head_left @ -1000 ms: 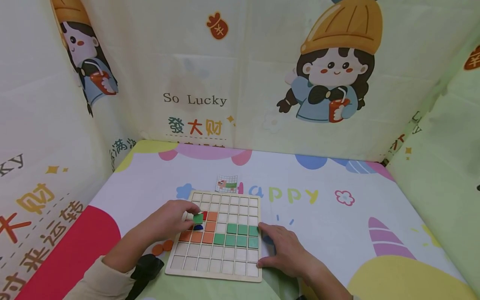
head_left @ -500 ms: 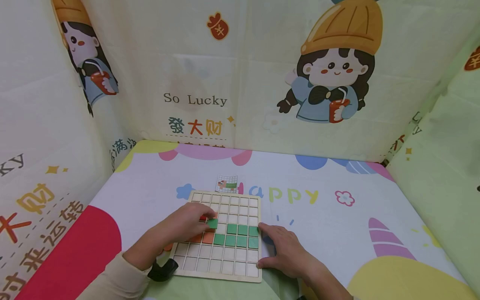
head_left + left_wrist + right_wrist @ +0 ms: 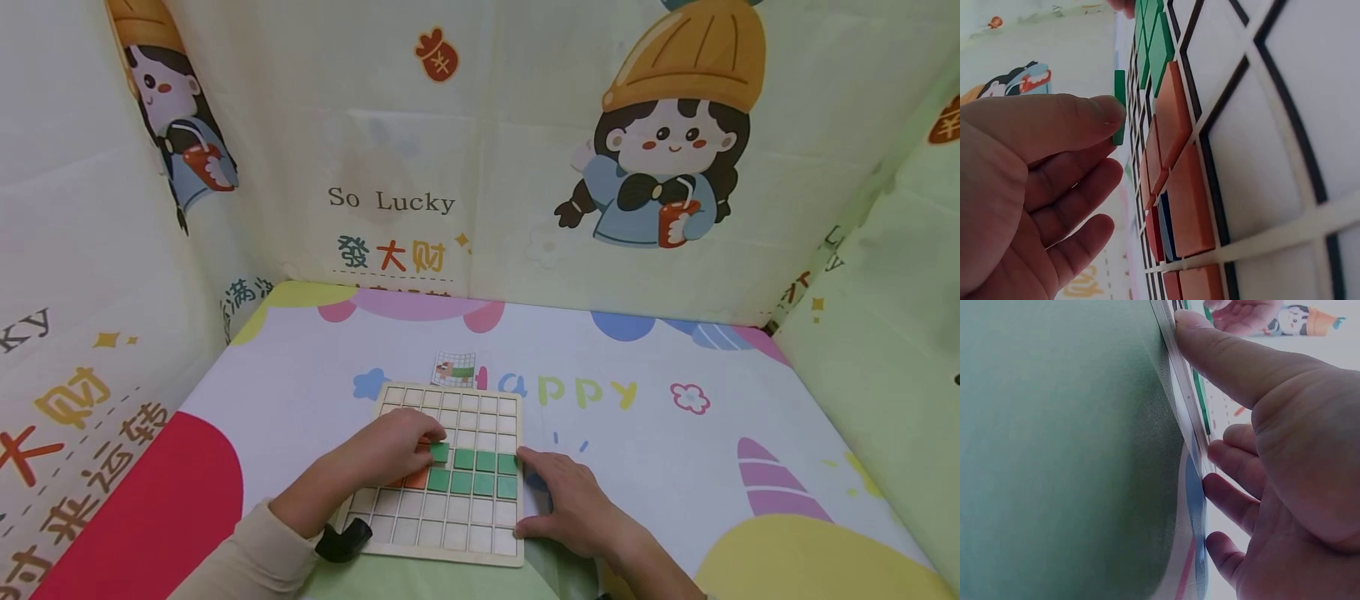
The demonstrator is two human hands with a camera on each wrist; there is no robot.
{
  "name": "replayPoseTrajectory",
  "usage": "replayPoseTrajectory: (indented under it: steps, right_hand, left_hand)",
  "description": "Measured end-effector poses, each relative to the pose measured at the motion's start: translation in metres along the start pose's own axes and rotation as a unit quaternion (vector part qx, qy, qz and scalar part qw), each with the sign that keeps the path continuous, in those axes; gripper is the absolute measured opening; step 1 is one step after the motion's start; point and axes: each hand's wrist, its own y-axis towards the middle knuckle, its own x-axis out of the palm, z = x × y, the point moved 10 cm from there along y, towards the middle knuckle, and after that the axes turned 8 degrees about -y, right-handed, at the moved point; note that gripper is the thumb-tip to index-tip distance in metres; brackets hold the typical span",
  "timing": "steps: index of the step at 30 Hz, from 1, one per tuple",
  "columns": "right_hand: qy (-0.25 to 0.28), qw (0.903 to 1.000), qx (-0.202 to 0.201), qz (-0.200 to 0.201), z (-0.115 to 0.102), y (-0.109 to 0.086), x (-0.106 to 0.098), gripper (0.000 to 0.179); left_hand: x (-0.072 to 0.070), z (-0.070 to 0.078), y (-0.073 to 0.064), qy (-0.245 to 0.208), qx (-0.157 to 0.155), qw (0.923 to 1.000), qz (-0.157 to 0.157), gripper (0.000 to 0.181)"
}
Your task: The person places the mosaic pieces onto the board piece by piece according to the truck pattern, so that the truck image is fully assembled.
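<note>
My left hand [image 3: 386, 450] pinches a green square tile [image 3: 439, 452] between thumb and fingers, over the wooden grid board [image 3: 442, 557]. In the left wrist view this tile [image 3: 1120, 81] is edge-on and lifted clear of the grid. Green tiles [image 3: 483, 483] fill cells in two rows at the right. Orange tiles [image 3: 1172, 112] sit farther left, beside a red piece [image 3: 1155, 234] and a blue piece [image 3: 1167, 228]; the left hand mostly covers these in the head view. My right hand [image 3: 573, 500] rests along the board's right edge, thumb and fingers extended.
A small picture card [image 3: 454, 369] with a coloured grid design lies behind the board. A black wrist device [image 3: 343, 540] hangs over the board's near left corner. Printed cloth walls [image 3: 510, 167] stand at the back and both sides of the table.
The left hand has carried the green tile rightward, from over the red and blue pieces to beside the row of green tiles. My right hand has stayed at the board's edge.
</note>
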Motion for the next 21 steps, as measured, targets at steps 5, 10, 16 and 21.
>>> replayPoseTrajectory:
  steps: [5,10,16,21]
  right_hand:
    - [-0.001,1.0000,-0.001,0.000,0.000,0.000,0.000,0.092]
    - [-0.001,1.0000,-0.001,-0.001,0.000,0.000,0.001,0.092]
    - [0.000,1.0000,0.000,-0.002,0.000,0.000,0.001,0.093]
    - [0.001,1.0000,0.000,-0.001,-0.001,0.000,-0.001,0.093]
  left_hand:
    - [0.004,0.001,0.002,0.007,0.001,1.0000,-0.007,0.025]
    - [0.008,0.001,0.004,0.007,-0.007,0.9998,-0.015,0.025]
    - [0.012,0.002,0.005,0.016,-0.005,0.9997,-0.019,0.024]
    - [0.011,0.005,0.005,0.024,0.009,0.9995,-0.018,0.022]
